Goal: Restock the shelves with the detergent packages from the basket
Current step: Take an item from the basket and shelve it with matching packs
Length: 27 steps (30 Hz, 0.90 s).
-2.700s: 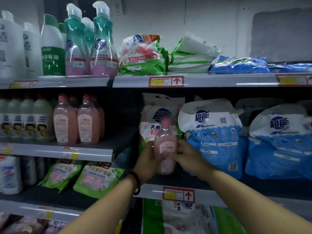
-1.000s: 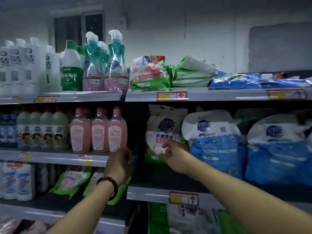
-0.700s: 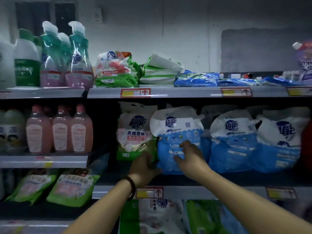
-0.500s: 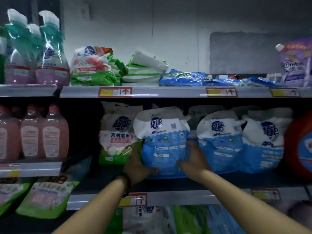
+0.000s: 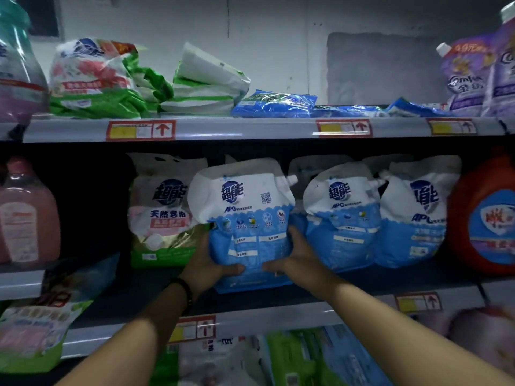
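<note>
Head view: a few seconds back both hands hold a pink bottle in front of the middle shelf [image 5: 362,288]. That bottle now seems to stand with the other pink bottles [image 5: 26,215], which have slid to the left edge of the frame as the view swings right.

The hands have since crossed to the blue-and-white detergent pouch [image 5: 248,227] at the centre of the frame and closed on it. The left hand [image 5: 207,267] cups its lower left corner, thumb laid across the front and fingers curled out of sight behind. The right hand [image 5: 296,260] mirrors this on the lower right, thumb across the bottom of the front.

The pouch stands upright on the middle shelf, forward of its row. It overlaps the right edge of the green-and-white pouch [image 5: 163,218] to its left and sits just beside another blue pouch [image 5: 342,218] to its right. Whether its base rests on the shelf or is lifted just clear, I cannot tell.

The basket is nowhere in frame. One bottle looks placed, and the work has passed to this pouch, most likely to seat or straighten it in the row, though it may equally be coming off the shelf
</note>
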Tool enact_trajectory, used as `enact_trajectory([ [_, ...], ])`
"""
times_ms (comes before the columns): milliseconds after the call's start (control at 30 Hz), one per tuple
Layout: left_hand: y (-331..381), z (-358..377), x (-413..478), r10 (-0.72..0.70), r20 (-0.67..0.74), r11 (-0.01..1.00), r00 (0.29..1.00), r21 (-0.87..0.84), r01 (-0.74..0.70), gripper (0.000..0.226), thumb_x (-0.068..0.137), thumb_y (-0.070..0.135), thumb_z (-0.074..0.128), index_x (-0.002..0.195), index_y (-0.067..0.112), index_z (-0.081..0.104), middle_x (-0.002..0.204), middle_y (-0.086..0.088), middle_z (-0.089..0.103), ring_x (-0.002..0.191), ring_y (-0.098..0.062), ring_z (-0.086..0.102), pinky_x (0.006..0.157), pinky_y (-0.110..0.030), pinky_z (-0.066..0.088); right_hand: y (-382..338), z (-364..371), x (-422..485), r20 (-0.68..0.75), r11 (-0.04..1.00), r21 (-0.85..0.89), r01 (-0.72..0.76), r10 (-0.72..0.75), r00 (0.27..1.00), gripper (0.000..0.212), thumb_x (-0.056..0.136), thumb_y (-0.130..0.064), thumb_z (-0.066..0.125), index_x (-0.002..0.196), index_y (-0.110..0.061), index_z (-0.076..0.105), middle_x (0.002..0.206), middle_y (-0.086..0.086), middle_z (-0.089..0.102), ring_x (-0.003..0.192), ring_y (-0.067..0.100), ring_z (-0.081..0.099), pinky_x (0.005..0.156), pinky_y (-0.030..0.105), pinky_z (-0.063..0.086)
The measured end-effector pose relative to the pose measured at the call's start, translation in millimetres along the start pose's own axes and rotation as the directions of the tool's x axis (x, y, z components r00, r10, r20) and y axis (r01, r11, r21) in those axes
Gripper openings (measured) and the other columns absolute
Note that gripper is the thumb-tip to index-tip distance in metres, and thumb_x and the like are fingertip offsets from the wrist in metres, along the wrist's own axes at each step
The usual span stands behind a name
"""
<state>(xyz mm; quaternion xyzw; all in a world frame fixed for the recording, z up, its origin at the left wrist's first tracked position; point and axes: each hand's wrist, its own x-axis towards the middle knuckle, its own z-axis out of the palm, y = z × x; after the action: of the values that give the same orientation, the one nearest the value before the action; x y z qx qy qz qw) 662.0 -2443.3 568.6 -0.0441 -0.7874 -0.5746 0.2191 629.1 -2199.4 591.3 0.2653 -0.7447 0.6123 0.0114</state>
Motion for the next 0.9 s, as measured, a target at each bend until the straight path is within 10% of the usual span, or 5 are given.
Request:
enact_trajectory([
  [200, 16.7, 30.0, -27.1, 0.081, -0.047, 0.996, 0.996, 0.024, -0.080, 0.096, 0.057, 0.021, 0.104, 0.137, 0.032, 0.054, 0.132, 0.012, 0.070, 0.123, -0.012, 0.067, 0.101, -0.045, 0.059, -2.8, -18.1, -28.8, -0.103, 0.993, 0.115, -0.025, 0.037, 0.994, 0.064, 0.082, -0.015, 0.089, 0.135, -0.033, 0.056, 0.123, -0.014, 0.072, 0.106, 0.005, 0.070, 0.084, 0.026, 0.060],
  [567, 55.2, 145.0, -29.2, 0.199, 0.039, 0.974, 0.979, 0.099, -0.202, 0.087, 0.060, 0.049, 0.100, 0.131, 0.056, 0.050, 0.132, 0.028, 0.064, 0.123, -0.002, 0.063, 0.106, -0.044, 0.054, 3.7, -127.5, -76.0, -0.292, 0.994, 0.039, -0.098, 0.105, 0.951, 0.047, 0.094, -0.017, 0.079, 0.132, -0.032, 0.055, 0.121, -0.010, 0.071, 0.101, 0.019, 0.073, 0.082, 0.057, 0.065],
  [900, 73.7, 250.7, -12.3, 0.209, 0.058, 0.955, 0.976, 0.201, -0.217, 0.094, 0.066, 0.054, 0.094, 0.140, 0.043, 0.039, 0.132, 0.015, 0.060, 0.119, -0.012, 0.059, 0.096, -0.036, 0.053, 32.2, -217.7, -75.1, -0.498, 0.959, -0.220, -0.181, 0.049, 0.866, 0.043, 0.101, -0.019, 0.065, 0.141, -0.019, 0.050, 0.128, 0.004, 0.069, 0.112, 0.027, 0.068, 0.093, 0.043, 0.059],
])
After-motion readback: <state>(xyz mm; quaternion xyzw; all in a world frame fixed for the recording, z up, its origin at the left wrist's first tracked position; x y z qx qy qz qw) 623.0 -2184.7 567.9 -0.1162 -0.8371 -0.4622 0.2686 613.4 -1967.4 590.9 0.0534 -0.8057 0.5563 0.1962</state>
